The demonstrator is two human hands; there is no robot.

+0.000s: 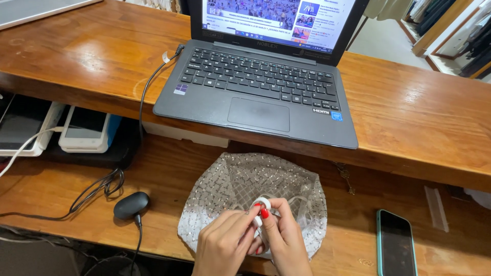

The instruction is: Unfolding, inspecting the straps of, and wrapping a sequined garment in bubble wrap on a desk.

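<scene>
Both hands meet at the near edge of the lower tabletop [61, 194], over a piece of silvery sequined mesh fabric [245, 179] that lies spread there. The left hand [222, 245] and the right hand [286, 240] pinch between them a small white ring-shaped object [262, 204], which looks like a roll of tape or a loop of ribbon, though it is too small to tell; the fingers [264, 212] of both hands are closed on it, just above the fabric. The fabric's near edge hangs at the lip of the tabletop, so a tug from the hands could drag it off. The open mesh and sequins could snag on a fingernail, or on anything sticky if the white piece is tape. A dark phone [396, 244] lies near the edge to the right, apart from the fabric, where a sweeping elbow could knock it. To the left, a black mouse [131, 204] and its cable sit close to the fabric and could catch it. The open laptop [261, 87] overhangs the raised far shelf slightly, just above the fabric.
</scene>
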